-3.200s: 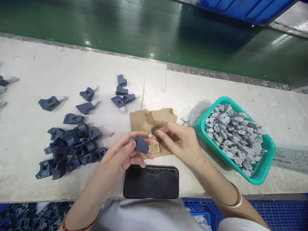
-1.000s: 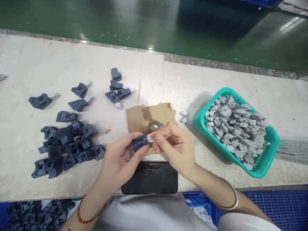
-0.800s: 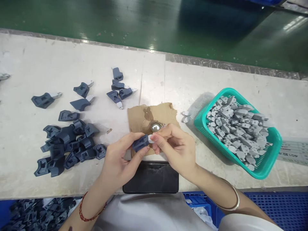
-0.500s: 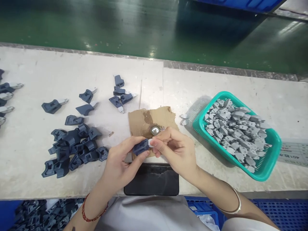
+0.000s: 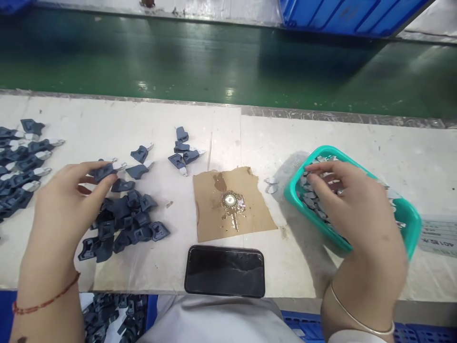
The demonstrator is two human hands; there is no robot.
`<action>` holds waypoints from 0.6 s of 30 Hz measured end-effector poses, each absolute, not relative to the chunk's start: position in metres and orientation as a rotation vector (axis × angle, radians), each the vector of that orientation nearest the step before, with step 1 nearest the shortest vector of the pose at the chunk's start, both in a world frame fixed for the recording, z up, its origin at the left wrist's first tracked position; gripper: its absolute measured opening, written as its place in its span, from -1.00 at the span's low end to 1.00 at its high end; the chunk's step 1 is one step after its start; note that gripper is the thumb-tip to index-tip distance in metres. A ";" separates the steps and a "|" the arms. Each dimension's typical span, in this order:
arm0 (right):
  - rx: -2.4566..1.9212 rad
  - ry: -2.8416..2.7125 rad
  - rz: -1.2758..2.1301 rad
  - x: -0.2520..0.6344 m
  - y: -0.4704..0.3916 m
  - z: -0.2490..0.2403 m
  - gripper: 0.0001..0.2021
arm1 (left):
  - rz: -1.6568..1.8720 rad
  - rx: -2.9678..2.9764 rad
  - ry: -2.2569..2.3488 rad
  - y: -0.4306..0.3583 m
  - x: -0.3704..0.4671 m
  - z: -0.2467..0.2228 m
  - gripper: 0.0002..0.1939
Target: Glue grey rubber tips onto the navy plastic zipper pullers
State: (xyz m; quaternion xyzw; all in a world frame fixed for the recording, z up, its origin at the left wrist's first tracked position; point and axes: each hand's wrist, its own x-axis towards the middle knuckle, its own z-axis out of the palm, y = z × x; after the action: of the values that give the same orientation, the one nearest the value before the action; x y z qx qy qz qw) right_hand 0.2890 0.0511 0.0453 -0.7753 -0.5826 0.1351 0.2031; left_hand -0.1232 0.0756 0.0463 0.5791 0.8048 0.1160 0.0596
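Between the thumb and fingers of my left hand (image 5: 73,195) is a dark grey-blue part (image 5: 103,172) with a light tip, held above the table at the left. Just below it lies a heap of dark parts (image 5: 123,214). My right hand (image 5: 352,200) reaches into the green basket (image 5: 412,221) of small light grey pieces (image 5: 310,200). Its thumb and fingertips are bent close together among the pieces; whether they pinch one is hidden. A wet brown cardboard piece (image 5: 210,219) with a round shiny object (image 5: 230,200) lies between my hands.
A black phone (image 5: 224,271) lies at the front edge. Joined parts (image 5: 30,162) spread at the far left, with a few more (image 5: 183,152) behind the cardboard. Two light pieces (image 5: 271,186) lie beside the basket. A green belt (image 5: 160,71) runs behind.
My hands have moved apart. The left one has carried the dark part with its light tip leftward; the right has let go and moved into the basket. The view has shifted, showing more at the left.
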 end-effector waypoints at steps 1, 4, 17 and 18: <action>-2.240 -1.714 0.401 0.296 0.051 0.044 -0.74 | 0.304 1.710 2.434 0.079 -0.128 0.046 -0.55; -2.287 -1.938 0.451 0.310 0.049 0.038 -0.68 | 0.313 1.774 2.439 0.080 -0.132 0.042 -0.47; -2.211 -2.030 0.493 0.310 0.059 0.034 -0.75 | -0.143 1.925 2.019 0.088 -0.156 0.043 -0.53; -2.180 -2.038 0.491 0.310 0.060 0.033 -0.76 | -0.139 1.951 1.998 0.089 -0.155 0.043 -0.53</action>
State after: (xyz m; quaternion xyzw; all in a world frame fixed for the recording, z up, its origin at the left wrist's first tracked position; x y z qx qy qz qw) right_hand 0.3097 0.0595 0.0334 -0.7196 -0.6726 0.1621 0.0586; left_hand -0.1550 0.0895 0.0435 0.6874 0.7040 -0.0491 0.1717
